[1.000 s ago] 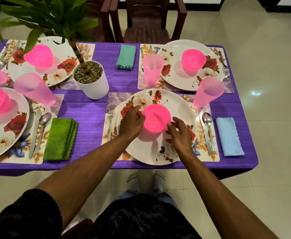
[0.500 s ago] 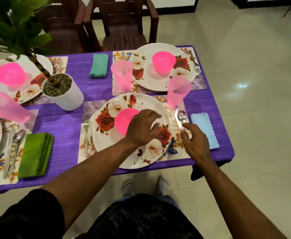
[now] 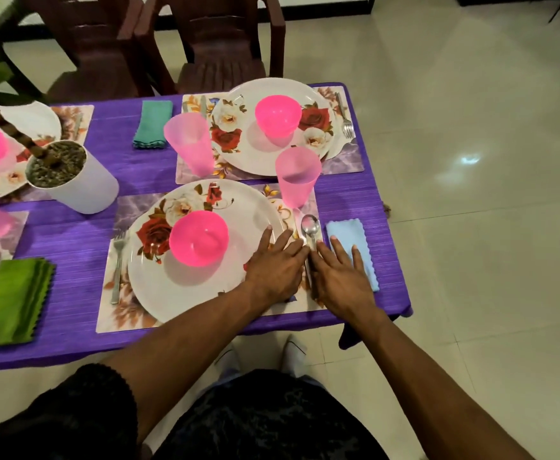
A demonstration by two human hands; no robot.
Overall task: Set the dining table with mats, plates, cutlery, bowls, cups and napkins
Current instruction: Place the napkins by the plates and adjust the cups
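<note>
Just right of the frame's centre, the left hand (image 3: pixel 277 268) lies flat with straight fingers on the right rim of the near plate (image 3: pixel 185 293), gripping nothing. Just beside it, the right hand (image 3: pixel 340 277) also lies flat with spread, straight fingers, its outer fingers over the light blue napkin (image 3: pixel 346 232). Between the two hands runs the spoon (image 3: pixel 309 227), its bowl showing beyond the fingertips; whether either hand touches its handle cannot be told.

On the near plate, left of the hands, stands a pink bowl (image 3: pixel 199 239). The plate rests on a floral mat (image 3: pixel 119 313), with a fork (image 3: pixel 118 260) on the mat's left side. A pink cup (image 3: pixel 297 175) stands at the mat's upper right corner.

Higher in the frame, a far plate (image 3: pixel 238 154) carries a second pink bowl (image 3: pixel 278 115), with another pink cup (image 3: pixel 190 144) to its left, a fork (image 3: pixel 344 117) at its right and a teal napkin (image 3: pixel 151 124) further left.

At the left, a white plant pot (image 3: pixel 82 187) stands on the purple tablecloth (image 3: pixel 72 234), and a green napkin (image 3: pixel 13 300) lies at the lower left. Dark chairs (image 3: pixel 219 51) stand at the top of the frame.
</note>
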